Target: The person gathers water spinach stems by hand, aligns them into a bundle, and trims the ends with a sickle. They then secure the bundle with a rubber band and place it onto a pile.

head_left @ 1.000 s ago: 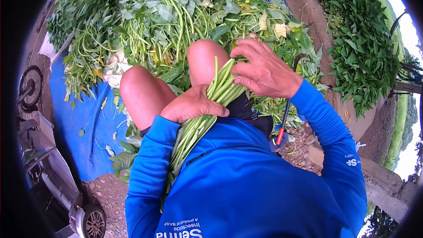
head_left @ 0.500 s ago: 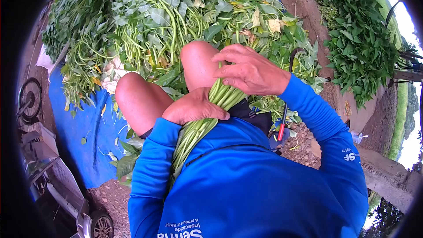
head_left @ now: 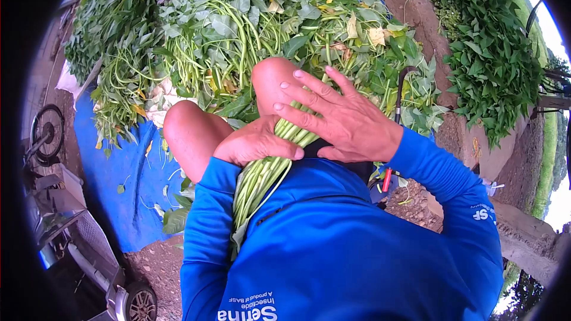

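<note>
Left hand: the left hand (head_left: pixel 259 142) sits low in the lap, fingers curled tight round the bundle of green stems (head_left: pixel 262 181), thumb lying across the front of it.
Right hand: the right hand (head_left: pixel 345 125) is spread flat, fingers (head_left: pixel 303 83) splayed and straight, the palm laid over the upper cut ends of the stems. It grips nothing.
Bundle: it slants from the chest up towards the knees. The leafy end is tucked against the blue long-sleeved top (head_left: pixel 345 244), and the bare stem ends poke out between the two hands.
Knees: the left knee (head_left: pixel 190 134) and right knee (head_left: pixel 270 80) are bare, the bundle lying just beside the right one.
Pile: and look at that heap, a big pile of cut greens (head_left: pixel 238 18) in front of the knees, stems and leaves tangled, covering the far part of the blue tarp (head_left: pixel 113 172).
Tarp: its bare near-left part shows a few stray leaves.
Tool: a red-handled tool (head_left: pixel 388 179) lies on the dirt ground (head_left: pixel 410 202) by the right hip, off the tarp's right edge.
Far right: a bank of leafy plants (head_left: pixel 488 53), well apart from the hands.
Far left: a spoked wheel (head_left: pixel 44 128) beyond the tarp's left edge.
</note>
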`<state>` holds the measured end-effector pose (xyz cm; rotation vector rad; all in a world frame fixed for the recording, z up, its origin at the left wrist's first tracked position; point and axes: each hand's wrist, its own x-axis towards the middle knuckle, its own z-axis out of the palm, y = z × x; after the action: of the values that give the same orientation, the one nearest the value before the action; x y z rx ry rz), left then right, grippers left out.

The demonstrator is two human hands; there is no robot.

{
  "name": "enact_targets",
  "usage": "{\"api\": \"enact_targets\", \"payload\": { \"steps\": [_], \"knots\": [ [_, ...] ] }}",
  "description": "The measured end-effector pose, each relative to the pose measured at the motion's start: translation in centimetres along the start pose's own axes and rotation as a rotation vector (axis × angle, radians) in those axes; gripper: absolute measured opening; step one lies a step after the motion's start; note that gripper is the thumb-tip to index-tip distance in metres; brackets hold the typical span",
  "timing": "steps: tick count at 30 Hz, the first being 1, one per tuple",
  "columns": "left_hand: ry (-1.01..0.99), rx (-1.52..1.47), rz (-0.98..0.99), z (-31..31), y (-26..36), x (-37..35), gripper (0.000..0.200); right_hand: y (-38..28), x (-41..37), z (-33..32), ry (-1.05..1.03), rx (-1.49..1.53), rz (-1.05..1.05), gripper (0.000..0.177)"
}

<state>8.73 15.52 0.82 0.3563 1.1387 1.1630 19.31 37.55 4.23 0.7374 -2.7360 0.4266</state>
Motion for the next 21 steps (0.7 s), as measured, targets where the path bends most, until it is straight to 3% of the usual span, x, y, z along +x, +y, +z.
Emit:
{"api": "enact_targets", "payload": {
  "steps": [2,4,6,7,11,14,16,17,19,21],
  "knots": [
    [-0.189,0.102,-0.064,-0.1,0.3,0.0,0.041,-0.2,-0.3,0.3,-0.137,-0.072,-0.103,0.034],
    [-0.22,0.079,-0.096,-1.0,-0.1,0.6,0.04,2.0,0.3,1.3,-0.263,-0.044,-0.186,0.021],
    [-0.194,0.007,-0.097,-0.7,0.5,-0.3,0.041,2.5,1.2,1.4,-0.165,-0.068,-0.256,0.016],
    [-0.168,0.123,-0.056,-0.7,1.8,-0.6,0.053,2.9,2.0,1.0,-0.119,-0.091,-0.304,0.015],
    [0.429,0.604,0.541,2.2,3.4,-2.0,0.071,3.5,6.7,-0.6,-0.073,-0.197,-0.37,0.015],
    [0.502,0.555,0.197,2.7,5.9,-3.1,0.064,5.3,10.3,-1.5,-0.002,-0.222,-0.578,0.017],
    [0.47,0.098,0.17,0.2,4.4,-4.7,0.055,5.1,11.6,-3.0,0.198,-0.243,-0.444,0.034],
    [0.506,0.02,0.213,-0.1,4.5,-5.6,0.055,4.6,11.6,-4.3,0.321,-0.286,-0.334,0.039],
    [0.55,-0.093,0.27,-1.4,3.9,-7.3,0.056,3.7,10.8,-4.8,0.53,-0.088,-0.065,0.043],
    [0.585,-0.12,0.341,-2.7,3.1,-8.4,0.057,3.3,9.9,-4.0,0.573,0.392,0.215,0.041]
  ]
}}
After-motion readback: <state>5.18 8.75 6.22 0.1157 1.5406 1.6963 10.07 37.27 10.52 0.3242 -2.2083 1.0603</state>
